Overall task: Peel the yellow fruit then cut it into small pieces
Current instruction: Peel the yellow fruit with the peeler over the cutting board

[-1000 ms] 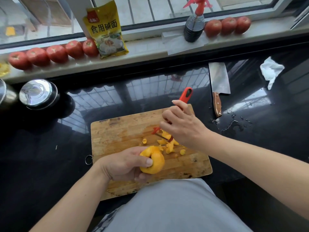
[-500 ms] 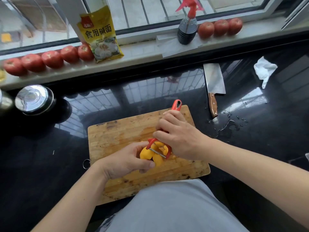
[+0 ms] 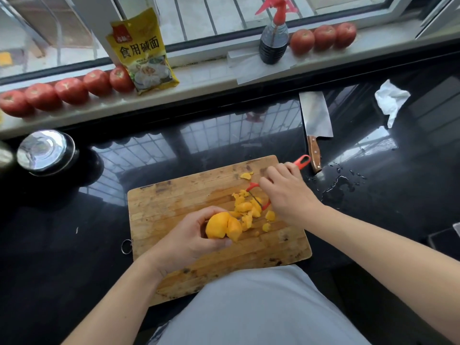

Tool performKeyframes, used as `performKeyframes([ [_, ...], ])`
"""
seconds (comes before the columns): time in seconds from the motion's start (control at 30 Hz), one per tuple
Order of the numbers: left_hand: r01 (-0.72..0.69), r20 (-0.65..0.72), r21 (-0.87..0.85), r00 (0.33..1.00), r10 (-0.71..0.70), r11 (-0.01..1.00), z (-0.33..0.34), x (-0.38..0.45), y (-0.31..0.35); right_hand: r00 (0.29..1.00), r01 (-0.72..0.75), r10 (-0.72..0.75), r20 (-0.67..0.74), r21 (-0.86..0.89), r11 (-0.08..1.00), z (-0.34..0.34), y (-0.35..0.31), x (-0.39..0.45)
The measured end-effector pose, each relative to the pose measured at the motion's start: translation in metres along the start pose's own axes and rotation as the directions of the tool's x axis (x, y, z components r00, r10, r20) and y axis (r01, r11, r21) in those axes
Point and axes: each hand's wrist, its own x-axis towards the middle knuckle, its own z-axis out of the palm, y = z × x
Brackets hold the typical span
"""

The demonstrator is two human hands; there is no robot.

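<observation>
My left hand grips the yellow fruit just above the wooden cutting board; part of its skin is off. My right hand holds a red peeler, its blade end over a heap of yellow peel scraps on the board, a little right of and beyond the fruit. One more scrap lies near the board's far edge.
A cleaver with a wooden handle lies on the black counter beyond the board's right corner, beside water drops. A crumpled tissue is at far right, a steel lid at left. Tomatoes, a yellow packet and a spray bottle line the sill.
My right hand drew the peeler off the fruit and away to the far right. More peel lies on the board. My left hand still holds the fruit.
</observation>
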Motion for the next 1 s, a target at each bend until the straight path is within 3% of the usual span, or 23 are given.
performKeyframes([
  [0.2, 0.020, -0.050, 0.111, 0.999, -0.015, 0.994, 0.003, 0.000, -0.013, 0.985, -0.173, 0.172, 0.018, 0.078, 0.982, 0.005, 0.011, 0.000],
  [0.3, 0.074, -0.154, 0.092, 0.986, -0.059, 0.993, 0.002, -0.006, -0.024, 0.952, -0.295, 0.303, 0.042, 0.387, 0.874, -0.001, 0.006, 0.001],
  [0.37, 0.131, -0.253, 0.052, 0.961, -0.114, 0.990, 0.001, -0.015, -0.035, 0.933, -0.286, 0.357, -0.051, 0.496, 0.820, -0.001, -0.004, -0.005],
  [0.4, 0.165, -0.293, 0.011, 0.944, -0.154, 0.986, 0.001, -0.020, -0.041, 0.939, -0.295, 0.343, -0.038, 0.429, 0.854, 0.001, -0.007, -0.010],
  [0.43, 0.196, -0.330, -0.035, 0.923, -0.196, 0.980, 0.001, -0.027, -0.048, 0.945, -0.327, 0.317, 0.081, 0.280, 0.903, 0.004, -0.012, -0.016],
  [0.5, 0.232, -0.383, -0.102, 0.888, -0.254, 0.967, 0.004, -0.041, -0.059, 0.841, -0.401, 0.385, 0.380, -0.041, 0.915, 0.009, -0.024, -0.031],
  [0.53, 0.238, -0.401, -0.139, 0.874, -0.274, 0.961, 0.005, -0.047, -0.065, 0.818, -0.400, 0.404, 0.410, -0.099, 0.911, 0.008, -0.028, -0.038],
  [0.67, 0.204, -0.468, -0.390, 0.796, -0.385, 0.898, 0.012, -0.071, -0.083, 0.851, -0.440, 0.414, 0.322, 0.009, 0.898, -0.002, -0.035, -0.040],
  [0.77, 0.167, -0.476, -0.517, 0.759, -0.444, 0.840, 0.015, -0.083, -0.091, 0.854, -0.512, 0.436, 0.283, 0.307, 0.803, -0.016, -0.038, -0.025],
  [0.83, 0.151, -0.488, -0.547, 0.742, -0.460, 0.824, 0.014, -0.090, -0.096, 0.880, -0.460, 0.450, 0.151, 0.506, 0.730, -0.020, -0.046, -0.020],
  [0.87, 0.146, -0.494, -0.553, 0.736, -0.464, 0.820, 0.012, -0.093, -0.099, 0.887, -0.442, 0.445, 0.128, 0.518, 0.733, -0.018, -0.051, -0.020],
  [0.9, 0.147, -0.495, -0.558, 0.732, -0.469, 0.817, 0.011, -0.095, -0.101, 0.884, -0.466, 0.427, 0.193, 0.446, 0.764, -0.014, -0.055, -0.022],
  [0.97, 0.154, -0.494, -0.558, 0.727, -0.476, 0.815, 0.008, -0.099, -0.104, 0.801, -0.559, 0.455, 0.390, 0.214, 0.801, 0.001, -0.064, -0.032],
  [1.0, 0.156, -0.495, -0.555, 0.727, -0.475, 0.817, 0.007, -0.101, -0.105, 0.788, -0.575, 0.480, 0.386, 0.179, 0.799, 0.009, -0.069, -0.036],
])
